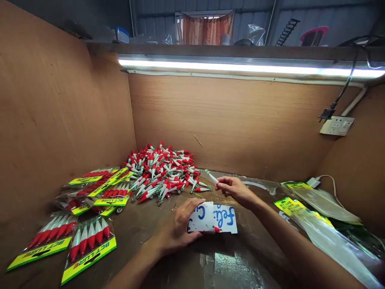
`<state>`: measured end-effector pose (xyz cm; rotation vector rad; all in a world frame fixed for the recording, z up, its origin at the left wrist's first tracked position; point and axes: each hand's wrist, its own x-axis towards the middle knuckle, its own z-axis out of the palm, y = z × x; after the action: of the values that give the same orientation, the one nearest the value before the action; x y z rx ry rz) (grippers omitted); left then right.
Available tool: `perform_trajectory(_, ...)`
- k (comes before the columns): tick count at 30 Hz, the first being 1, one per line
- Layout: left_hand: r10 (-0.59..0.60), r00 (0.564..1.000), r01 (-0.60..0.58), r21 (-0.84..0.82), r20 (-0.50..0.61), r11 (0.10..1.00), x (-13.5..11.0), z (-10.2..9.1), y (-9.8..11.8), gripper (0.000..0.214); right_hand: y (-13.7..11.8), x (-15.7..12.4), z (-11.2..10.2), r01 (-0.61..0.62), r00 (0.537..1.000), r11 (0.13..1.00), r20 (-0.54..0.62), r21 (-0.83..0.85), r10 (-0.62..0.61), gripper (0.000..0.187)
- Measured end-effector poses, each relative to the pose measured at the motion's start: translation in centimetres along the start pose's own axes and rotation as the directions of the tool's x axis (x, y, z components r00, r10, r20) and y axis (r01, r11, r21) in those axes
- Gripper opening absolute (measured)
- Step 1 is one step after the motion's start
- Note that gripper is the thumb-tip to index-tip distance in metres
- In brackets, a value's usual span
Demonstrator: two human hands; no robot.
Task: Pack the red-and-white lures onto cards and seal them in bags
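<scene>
My left hand (181,224) grips the left side of a white card with blue lettering (221,218) that lies on the brown bench; a lure's red tip shows at the card's lower edge. My right hand (235,188) is closed in a pinch on one red-and-white fishing lure (211,177), held just above the bench behind the card. A large loose pile of red-and-white lures (162,172) lies at the back, to the left of my right hand.
Several filled packs of lures with yellow-green header cards (89,245) lie at the left. Empty clear bags with yellow headers (315,216) lie at the right. Brown board walls enclose the bench; a tube light (246,69), a wall socket (337,125) and a charger (313,182) are behind.
</scene>
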<state>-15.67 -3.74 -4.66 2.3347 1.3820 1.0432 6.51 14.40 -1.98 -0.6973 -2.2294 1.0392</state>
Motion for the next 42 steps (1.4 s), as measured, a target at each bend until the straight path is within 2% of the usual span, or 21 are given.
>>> perform_trajectory(2, -0.023, 1.0, 0.023, 0.005, -0.011, 1.0, 0.0, 0.0, 0.0, 0.087, -1.0, -2.5, -2.3, -0.028, 0.998, 0.996, 0.065, 0.084, 0.023, 0.039)
perform_trajectory(3, -0.028, 1.0, 0.028, 0.008, -0.013, 1.0, 0.0, 0.0, -0.1, 0.088, -1.5, -3.8, -3.1, -0.039, 0.995, 0.998, 0.094, 0.05, 0.034, 0.034)
perform_trajectory(6, -0.044, 0.999, 0.044, 0.017, -0.007, 0.999, -0.1, 0.2, -0.4, 0.088, -2.5, -7.1, -4.0, -0.033, 0.991, 0.974, 0.117, -0.224, 0.06, 0.019)
perform_trajectory(9, -0.042, 0.999, 0.042, 0.02, 0.008, 0.999, 0.0, 0.6, -0.4, 0.089, -2.8, -8.8, -2.0, 0.018, 0.998, 0.89, 0.062, -0.455, 0.012, 0.016)
perform_trajectory(13, -0.029, 0.999, 0.029, 0.016, 0.015, 0.999, -0.2, 1.4, 0.1, 0.093, -3.0, -8.9, 2.2, 0.14, 0.989, 0.803, 0.046, -0.58, -0.138, 0.013)
perform_trajectory(16, -0.056, 0.998, 0.056, 0.011, 0.026, 0.998, -0.4, 1.5, 0.5, 0.092, -3.1, -8.2, 3.4, 0.269, 0.963, 0.796, 0.164, -0.542, -0.214, 0.014)
perform_trajectory(18, -0.07, 0.997, 0.07, 0.013, 0.021, 0.997, -0.5, 1.3, 0.3, 0.092, -3.1, -7.2, 2.8, 0.359, 0.925, 0.827, 0.285, -0.434, -0.252, 0.015)
perform_trajectory(19, -0.073, 0.997, 0.073, 0.017, 0.011, 0.997, -0.6, 1.2, 0.1, 0.092, -2.9, -6.5, 2.2, 0.372, 0.914, 0.849, 0.309, -0.375, -0.264, 0.016)
perform_trajectory(21, -0.069, 0.998, 0.069, 0.024, 0.004, 0.997, -0.7, 1.0, -0.5, 0.095, -2.4, -4.4, 1.1, 0.325, 0.936, 0.875, 0.254, -0.358, -0.244, 0.023)
perform_trajectory(23, -0.061, 0.997, 0.06, 0.025, 0.037, 0.998, -0.9, 0.9, -1.0, 0.096, -1.6, -1.6, 0.7, 0.219, 0.975, 0.848, 0.144, -0.483, -0.169, 0.026)
perform_trajectory(24, -0.056, 0.997, 0.054, 0.023, 0.062, 0.998, -1.0, 0.8, -1.2, 0.096, -1.1, -0.2, 0.9, 0.172, 0.985, 0.807, 0.113, -0.565, -0.13, 0.025)
perform_trajectory(28, -0.036, 0.99, 0.037, -0.001, 0.134, 0.999, -1.3, 0.8, -1.3, 0.097, 0.4, 4.7, 3.7, 0.153, 0.986, 0.703, 0.154, -0.694, -0.063, 0.019)
perform_trajectory(31, -0.047, 0.985, 0.049, -0.011, 0.165, 0.999, -1.3, 0.6, -0.8, 0.1, 0.9, 6.7, 6.0, 0.171, 0.983, 0.644, 0.175, -0.746, -0.058, 0.019)
perform_trajectory(33, -0.05, 0.983, 0.054, -0.013, 0.179, 0.998, -1.2, 0.5, -0.6, 0.101, 1.1, 7.4, 6.7, 0.182, 0.981, 0.615, 0.187, -0.767, -0.057, 0.018)
perform_trajectory(36, -0.033, 0.983, 0.035, -0.009, 0.182, 0.999, -1.2, 0.4, -0.5, 0.103, 1.2, 7.8, 6.4, 0.192, 0.978, 0.598, 0.204, -0.779, -0.048, 0.017)
perform_trajectory(39, -0.022, 0.981, 0.024, -0.008, 0.193, 1.0, -1.3, 0.4, -0.5, 0.104, 1.1, 7.2, 4.6, 0.192, 0.975, 0.614, 0.222, -0.766, -0.027, 0.021)
perform_trajectory(42, -0.015, 0.979, 0.019, -0.017, 0.205, 1.0, -1.3, 0.4, -0.3, 0.103, 0.7, 5.7, 1.7, 0.189, 0.968, 0.668, 0.25, -0.72, -0.005, 0.028)
